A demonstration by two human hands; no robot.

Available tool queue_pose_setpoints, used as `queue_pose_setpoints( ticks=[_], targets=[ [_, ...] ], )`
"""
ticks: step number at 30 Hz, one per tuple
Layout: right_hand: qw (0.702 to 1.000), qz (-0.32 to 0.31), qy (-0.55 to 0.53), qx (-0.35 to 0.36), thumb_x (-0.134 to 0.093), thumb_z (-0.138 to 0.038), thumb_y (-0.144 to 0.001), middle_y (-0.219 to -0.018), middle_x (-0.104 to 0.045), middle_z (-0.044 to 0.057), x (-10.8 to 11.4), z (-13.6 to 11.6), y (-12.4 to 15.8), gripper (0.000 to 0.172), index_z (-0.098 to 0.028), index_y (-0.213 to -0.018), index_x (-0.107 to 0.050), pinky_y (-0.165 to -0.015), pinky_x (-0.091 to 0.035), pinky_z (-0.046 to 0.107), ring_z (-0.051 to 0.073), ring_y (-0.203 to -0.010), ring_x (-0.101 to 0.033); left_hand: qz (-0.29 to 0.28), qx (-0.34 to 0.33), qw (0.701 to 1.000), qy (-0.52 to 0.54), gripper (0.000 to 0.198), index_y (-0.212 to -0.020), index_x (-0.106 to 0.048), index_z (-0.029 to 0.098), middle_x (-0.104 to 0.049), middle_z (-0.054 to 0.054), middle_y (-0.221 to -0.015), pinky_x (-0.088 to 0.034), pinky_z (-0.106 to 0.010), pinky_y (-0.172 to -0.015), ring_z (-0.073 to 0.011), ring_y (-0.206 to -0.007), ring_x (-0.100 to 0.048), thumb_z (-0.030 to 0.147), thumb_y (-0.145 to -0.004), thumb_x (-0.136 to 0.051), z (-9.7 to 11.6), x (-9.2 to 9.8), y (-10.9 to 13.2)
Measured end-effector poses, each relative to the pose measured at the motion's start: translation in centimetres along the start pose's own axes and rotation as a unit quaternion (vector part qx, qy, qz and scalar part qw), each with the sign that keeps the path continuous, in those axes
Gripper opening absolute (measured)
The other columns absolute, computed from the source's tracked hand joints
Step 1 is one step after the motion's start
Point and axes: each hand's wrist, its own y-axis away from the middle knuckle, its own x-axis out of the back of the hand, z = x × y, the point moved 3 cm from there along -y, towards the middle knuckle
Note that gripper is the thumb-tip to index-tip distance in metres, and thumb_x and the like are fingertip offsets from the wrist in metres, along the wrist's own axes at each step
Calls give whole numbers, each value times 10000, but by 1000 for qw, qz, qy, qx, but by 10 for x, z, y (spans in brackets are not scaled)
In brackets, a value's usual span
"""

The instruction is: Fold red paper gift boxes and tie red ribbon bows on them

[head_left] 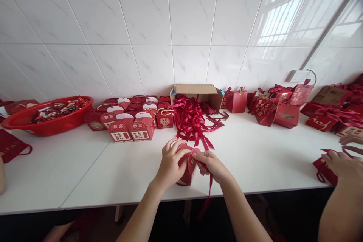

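Observation:
My left hand (pixel 171 162) and my right hand (pixel 213 165) both grip a small red gift box (pixel 189 166) near the front edge of the white table (pixel 113 170). The left hand's fingers wrap the box's left side and top. With its fingers closed, the right hand holds the box's right side and a red ribbon (pixel 210 185) that hangs down past the table edge. Just behind the box lies a heap of red ribbons (pixel 193 119).
Finished red boxes (pixel 133 121) stand in rows at the back left beside a red basin (pixel 48 115). An open cardboard carton (pixel 198 92) sits against the wall. More red boxes (pixel 283 107) crowd the right. Another person's hands (pixel 344 162) work at the far right.

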Motion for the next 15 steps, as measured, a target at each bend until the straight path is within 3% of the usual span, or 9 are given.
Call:
queue_pose_setpoints(
  ticks=[6,10,13,15],
  targets=[
    [998,17,58,10,-535,-529,-841,-361,-346,-56,-5,-4,-2,555,-197,-423,-382,-434,-264,251,70,-360,-326,34,13,999,-38,219,-836,-688,264,-661,-33,-1144,-337,-529,-940,-319,-1181,-463,106,-809,-538,3,-2,-1],
    [987,88,124,40,-543,-598,-815,-450,-390,-42,3,-5,0,522,-196,-500,-432,-466,-310,257,102,-443,-387,87,24,994,-56,192,-769,-705,270,-685,-40,-1050,-328,-508,-901,-304,-1113,-511,180,-846,-555,3,3,-2],
    [965,178,169,94,-645,-567,-754,-725,-581,26,15,-13,4,384,-191,-704,-586,-659,-429,298,180,-719,-548,131,25,990,-54,174,-773,-724,275,-682,-50,-1012,-336,-491,-914,-282,-1069,-535,214,-843,-576,4,17,-9],
    [949,190,197,156,-637,-516,-786,-1023,-616,68,16,-22,5,342,-214,-946,-638,-853,-431,342,223,-985,-557,156,14,987,-41,157,-775,-728,276,-683,-44,-995,-347,-480,-933,-267,-1053,-543,222,-834,-593,8,28,-18]
  ],
)
